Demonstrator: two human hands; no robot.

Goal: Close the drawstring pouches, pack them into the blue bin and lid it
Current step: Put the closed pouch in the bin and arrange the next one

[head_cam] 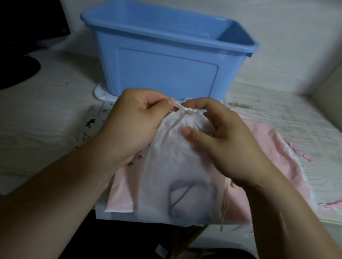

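Nearest me, white drawstring pouch point(180, 175) lies on the table point(31, 129), its bottom hanging over the near edge, something dark inside. Left hand point(135, 121) pinches the drawstring point(185, 109) at the gathered mouth. Right hand point(219, 141) curls its fingertips on the same cord, thumb on the fabric. Pink pouch point(264, 139) underneath and right, patterned pouch point(92, 126) left. Farther, blue bin point(163, 72) open, standing on a white lid point(103, 96). Monitor point(17, 4) far left.
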